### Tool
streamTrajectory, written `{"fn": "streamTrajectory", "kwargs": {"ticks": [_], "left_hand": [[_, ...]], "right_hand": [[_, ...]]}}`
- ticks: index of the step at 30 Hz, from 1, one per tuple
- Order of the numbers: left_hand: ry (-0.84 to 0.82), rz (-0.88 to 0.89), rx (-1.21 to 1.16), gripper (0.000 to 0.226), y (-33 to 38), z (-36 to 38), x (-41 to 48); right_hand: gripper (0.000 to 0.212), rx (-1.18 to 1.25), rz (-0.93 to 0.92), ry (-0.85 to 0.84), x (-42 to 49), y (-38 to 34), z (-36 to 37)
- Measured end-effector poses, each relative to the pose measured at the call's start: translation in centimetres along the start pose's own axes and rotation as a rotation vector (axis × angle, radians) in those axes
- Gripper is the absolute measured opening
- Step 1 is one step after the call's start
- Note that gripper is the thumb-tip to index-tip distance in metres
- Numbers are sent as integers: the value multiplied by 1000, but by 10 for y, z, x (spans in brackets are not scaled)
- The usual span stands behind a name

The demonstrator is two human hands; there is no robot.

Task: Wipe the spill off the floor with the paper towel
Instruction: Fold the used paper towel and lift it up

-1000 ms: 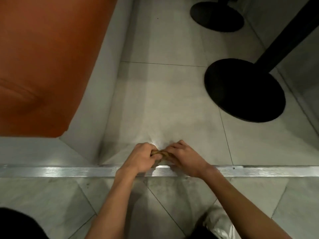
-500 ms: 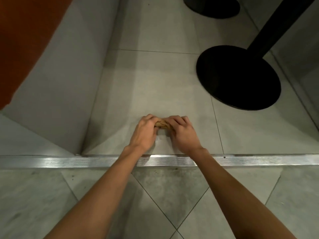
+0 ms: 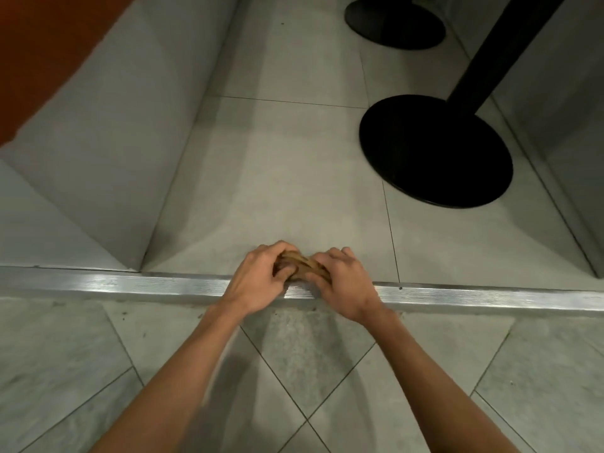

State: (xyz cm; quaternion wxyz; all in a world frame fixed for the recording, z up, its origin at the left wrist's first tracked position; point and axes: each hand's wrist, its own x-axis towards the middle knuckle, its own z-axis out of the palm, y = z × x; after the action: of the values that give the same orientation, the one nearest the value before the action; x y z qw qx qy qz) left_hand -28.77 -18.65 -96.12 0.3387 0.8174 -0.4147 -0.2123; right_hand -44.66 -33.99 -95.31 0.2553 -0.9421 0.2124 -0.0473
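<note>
Near the lower middle of the frame, the left hand (image 3: pixel 258 277) and right hand (image 3: pixel 344 284) meet over a crumpled brown paper towel (image 3: pixel 300 265), the fingers of both curled round it. The wad sits just above a ribbed metal threshold strip (image 3: pixel 130 286) that crosses the frame from side to side. Both forearms reach up from the bottom edge. Grey floor tiles (image 3: pixel 294 178) fill the centre. At right, a black round table base (image 3: pixel 434 152) carries a black pole (image 3: pixel 496 50). A second black base (image 3: pixel 395 22) lies at the top edge. An orange seat (image 3: pixel 49 44) fills the upper left corner above a grey plinth (image 3: pixel 98 142).
</note>
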Motion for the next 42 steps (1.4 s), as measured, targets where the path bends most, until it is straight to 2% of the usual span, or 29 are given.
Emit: {"fn": "streamTrajectory", "kwargs": {"ticks": [3, 5, 7, 9, 11, 14, 16, 26, 31, 34, 37, 40, 42], "left_hand": [[177, -64, -16, 23, -9, 2, -12], [355, -88, 28, 17, -24, -1, -22], [479, -124, 112, 22, -42, -7, -36], [523, -123, 201, 30, -57, -11, -48], [503, -104, 252, 35, -66, -13, -60], [438, -101, 251, 41, -71, -10, -70], [423, -95, 250, 43, -73, -10, -72], [368, -159, 128, 45, -73, -13, -71], [466, -216, -69, 36, -73, -22, -72], [547, -247, -204, 36, -69, -27, -83], [551, -298, -365, 35, -64, -35, -95], [526, -358, -571, 32, -53, -53, -106], [499, -410, -683, 32, -47, -69, -115]], "right_hand": [[18, 101, 105, 85, 1, 17, -25], [20, 80, 238, 213, -6, 40, -42], [27, 28, 396, 294, -20, 64, -52], [34, -68, 557, 313, -33, 78, -49], [36, -185, 598, 321, -41, 73, -30], [60, -230, 510, 354, -38, 43, -1], [66, -243, 435, 334, -31, 22, 13], [65, -332, 151, 204, 6, -85, 79], [68, -340, 44, 87, 16, -116, 95], [70, -267, -22, 46, 11, -127, 101], [58, -93, -79, 2, 12, -127, 93], [30, 424, 101, -140, 20, -128, 67], [33, 716, 190, -216, 15, -138, 57]]}}
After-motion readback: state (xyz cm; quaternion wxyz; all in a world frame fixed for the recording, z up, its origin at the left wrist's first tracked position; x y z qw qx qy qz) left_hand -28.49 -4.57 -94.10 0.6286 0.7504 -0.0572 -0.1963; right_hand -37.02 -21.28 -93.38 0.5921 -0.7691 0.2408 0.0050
